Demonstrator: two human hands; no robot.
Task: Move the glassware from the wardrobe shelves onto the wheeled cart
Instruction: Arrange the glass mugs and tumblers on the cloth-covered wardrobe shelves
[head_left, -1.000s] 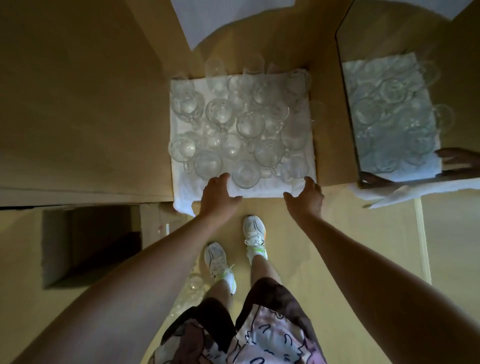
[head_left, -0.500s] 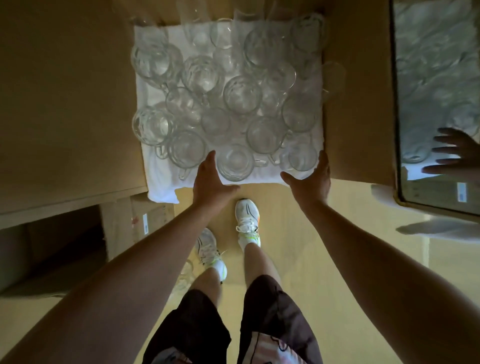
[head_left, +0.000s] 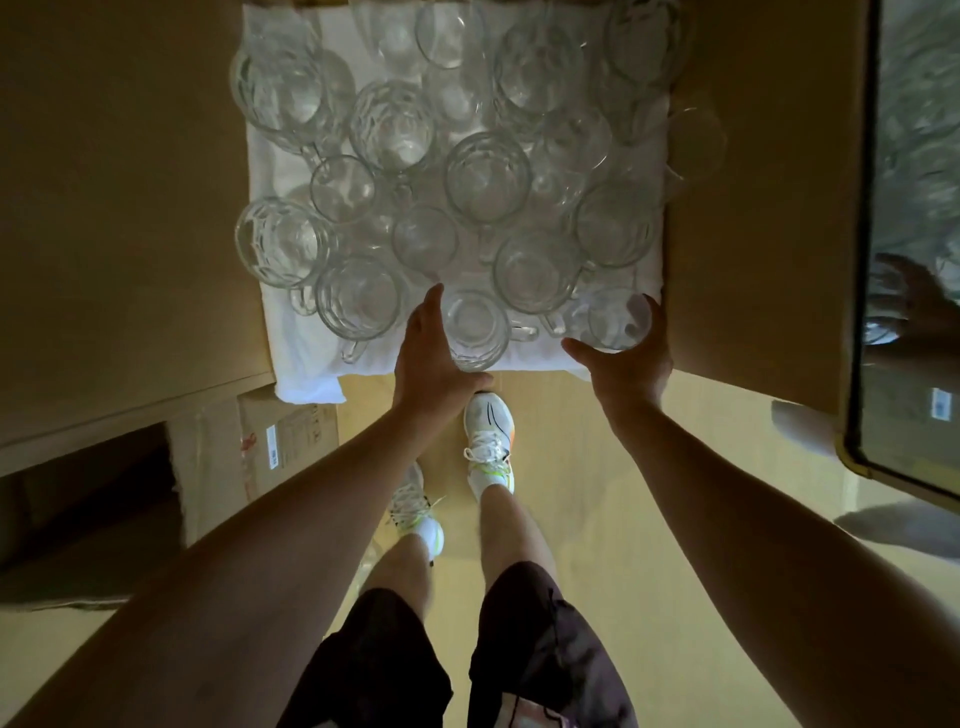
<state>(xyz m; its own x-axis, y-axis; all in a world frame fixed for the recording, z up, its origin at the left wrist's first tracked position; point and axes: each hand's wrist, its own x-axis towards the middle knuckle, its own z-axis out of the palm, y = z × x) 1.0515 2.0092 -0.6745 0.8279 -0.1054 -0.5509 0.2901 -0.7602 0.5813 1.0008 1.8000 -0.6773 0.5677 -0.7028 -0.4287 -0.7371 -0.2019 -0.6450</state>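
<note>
Several clear glass mugs and tumblers stand packed together on a white cloth on the wardrobe shelf, seen from above. My left hand cups the front middle mug, fingers along its left side and thumb curled round its front. My right hand grips the small glass at the front right corner, between thumb and fingers. Both glasses stand on the cloth. The wheeled cart is not in view.
A brown wardrobe panel rises right of the cloth, with a mirrored door beyond it that reflects glasses and a hand. A labelled cardboard box sits low on the left. My feet in white sneakers stand below the shelf edge.
I have come closer to the shelf. Both hands moved from the cloth's front edge onto the front glasses, the left round the middle mug and the right round the corner glass.
</note>
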